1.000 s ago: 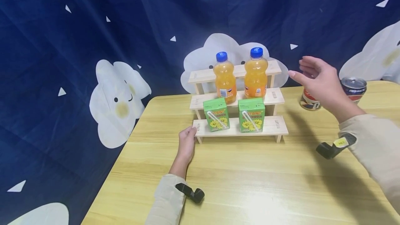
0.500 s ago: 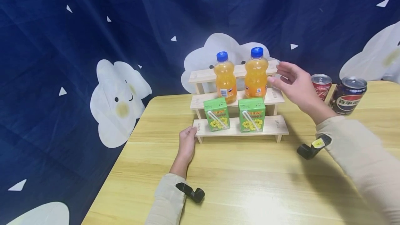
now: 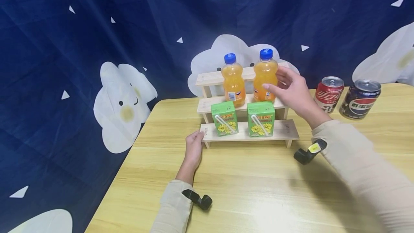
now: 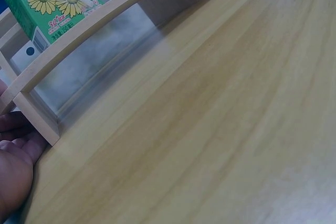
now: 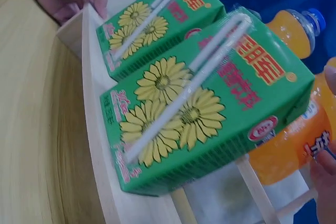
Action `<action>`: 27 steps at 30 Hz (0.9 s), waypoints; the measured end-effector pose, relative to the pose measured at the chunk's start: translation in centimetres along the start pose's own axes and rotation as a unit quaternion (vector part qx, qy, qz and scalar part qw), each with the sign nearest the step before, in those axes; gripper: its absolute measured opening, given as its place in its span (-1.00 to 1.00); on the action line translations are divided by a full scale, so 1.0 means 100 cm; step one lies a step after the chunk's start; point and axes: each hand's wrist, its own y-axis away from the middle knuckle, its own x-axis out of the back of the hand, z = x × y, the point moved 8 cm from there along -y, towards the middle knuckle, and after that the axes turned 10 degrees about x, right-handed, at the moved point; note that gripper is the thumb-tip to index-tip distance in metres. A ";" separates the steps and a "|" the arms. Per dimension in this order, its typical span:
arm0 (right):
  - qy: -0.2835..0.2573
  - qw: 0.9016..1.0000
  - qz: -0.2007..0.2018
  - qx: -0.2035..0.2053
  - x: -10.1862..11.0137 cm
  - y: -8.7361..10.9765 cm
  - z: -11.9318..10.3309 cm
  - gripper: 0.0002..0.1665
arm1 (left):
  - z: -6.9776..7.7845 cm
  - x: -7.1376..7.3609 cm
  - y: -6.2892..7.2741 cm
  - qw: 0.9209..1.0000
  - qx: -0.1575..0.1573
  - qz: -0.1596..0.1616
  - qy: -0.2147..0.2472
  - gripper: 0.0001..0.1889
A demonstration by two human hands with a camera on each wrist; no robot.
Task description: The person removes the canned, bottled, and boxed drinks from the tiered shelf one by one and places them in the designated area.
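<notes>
A small three-tier wooden display rack stands on the table. My left hand holds the left end of its lowest tier, thumb on top; in the left wrist view its fingers show beneath. Two green drink cartons with straws, a left one and a right one, stand on that tier. On the middle tier are two orange soda bottles with blue caps, the left bottle and the right bottle. My right hand wraps the right bottle from its right side, thumb across the front; the fingertips are partly hidden.
To the right of the rack stand a red cola can and a dark blue cola can, close together. A navy curtain with white cloud shapes hangs behind the wooden table.
My right hand has moved left from in front of the cans to the right soda bottle, uncovering both cans. My left hand stays on the rack.
</notes>
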 end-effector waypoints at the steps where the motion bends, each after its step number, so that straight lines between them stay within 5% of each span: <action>1: 0.004 1.000 -0.004 -0.004 -0.002 0.000 0.000 -0.06 | 0.000 0.000 0.000 1.000 0.001 -0.001 -0.001 -0.62; 27: 0.025 0.999 -0.032 -0.003 -0.015 -0.001 0.003 -0.08 | -0.001 0.000 -0.001 1.000 0.000 -0.003 -0.005 -0.61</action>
